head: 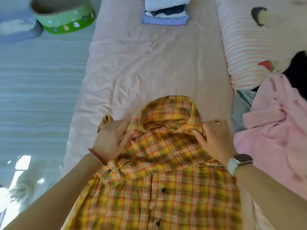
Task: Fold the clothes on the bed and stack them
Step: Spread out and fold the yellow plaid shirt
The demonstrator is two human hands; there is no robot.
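Pink bed sheet [149, 63] carries the plaid shirt [166, 188] at its near edge. I see my left hand [111, 138] and right hand [214, 140] pinching the shoulders by the collar — light, limp cloth, best held at seams.

I see plaid shirt [166, 188]: thin woven cloth, matt, dark glossy buttons. Bed sheet [149, 63]: smooth matt cloth, creased. Pink garment [274, 130]: soft fleecy cloth. Round box [66, 19]: matt cardboard. Floor [33, 80]: glossy wood-grain.
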